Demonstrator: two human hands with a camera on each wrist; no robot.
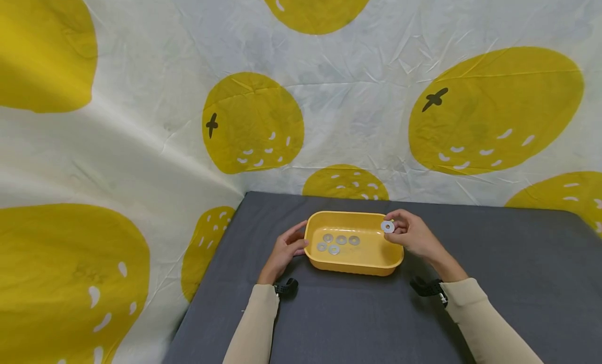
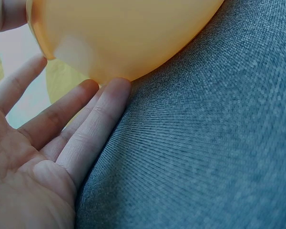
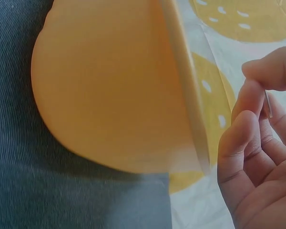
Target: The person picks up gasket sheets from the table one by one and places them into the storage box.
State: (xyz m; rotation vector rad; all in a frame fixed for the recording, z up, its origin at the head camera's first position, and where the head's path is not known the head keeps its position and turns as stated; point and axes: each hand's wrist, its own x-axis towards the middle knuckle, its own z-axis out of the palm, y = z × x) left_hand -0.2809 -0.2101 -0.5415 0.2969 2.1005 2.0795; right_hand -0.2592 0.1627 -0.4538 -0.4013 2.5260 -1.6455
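Note:
A yellow plastic tray [image 1: 367, 259] with raised walls rests on the dark cloth. Several flat metal washers [image 1: 334, 249] lie on its floor, toward the left side. My left hand [image 1: 284, 253] holds the tray's left end, thumb at the rim and fingertips [image 2: 117, 90] against the outer wall. Over the tray's right end, my right hand [image 1: 416, 237] pinches one metal washer [image 1: 388, 227] between thumb and finger, its holed face toward the head camera. In the right wrist view that washer [image 3: 268, 104] appears edge-on as a thin sliver.
Dark grey cloth [image 1: 338, 322] covers the table under the tray. A white sheet printed with yellow fruit [image 1: 254, 123] hangs behind and along the left side. Black bands [image 1: 287, 288] circle both wrists, below beige sleeves.

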